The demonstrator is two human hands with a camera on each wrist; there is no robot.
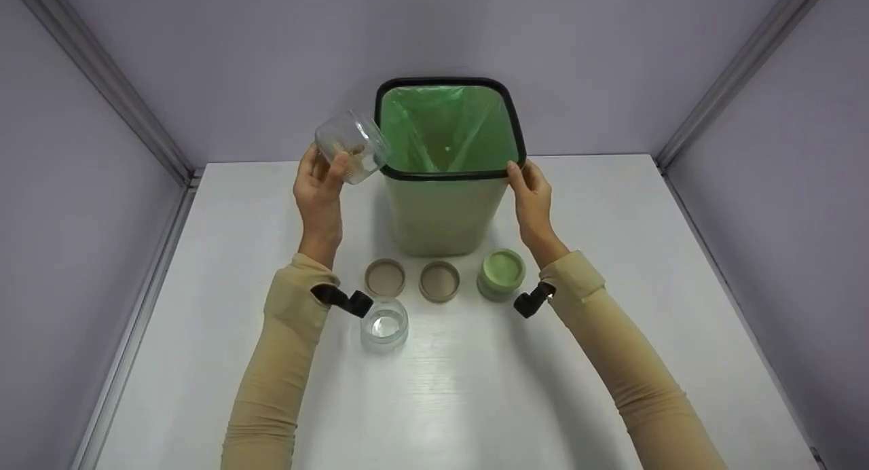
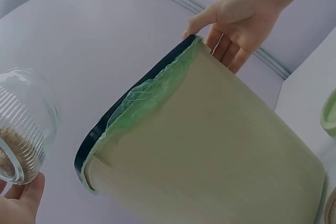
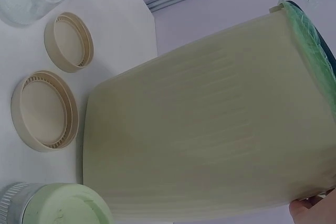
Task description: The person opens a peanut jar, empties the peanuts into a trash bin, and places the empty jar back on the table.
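- Sleeves of mine are filling the bottom of the head view, both arms reaching out over the white worktop [image 1: 611, 205].
- Standing at the far middle, the bin [image 1: 441, 212] is looking light and slightly flexible, a thin plastic shell with a green liner [image 1: 441, 127] folded over its black rim; I am judging that it could tip or slide easily, so the rim corner is the place to steady it.
- I am resting my right hand [image 1: 533, 195] there, thumb on the rim, fingers loosely spread along the outside.
- I am gripping the glass jar [image 1: 352, 146] in my left hand [image 1: 318, 185], fingers curled round it, tilted beside the bin's left rim; being smooth, rigid and breakable, it wants a full wrap round the ribbed wall.
- Only the left wrist view is showing brownish grains inside the jar.
- Only the right wrist view is showing the ridged insides of the two lids [image 3: 44, 109].
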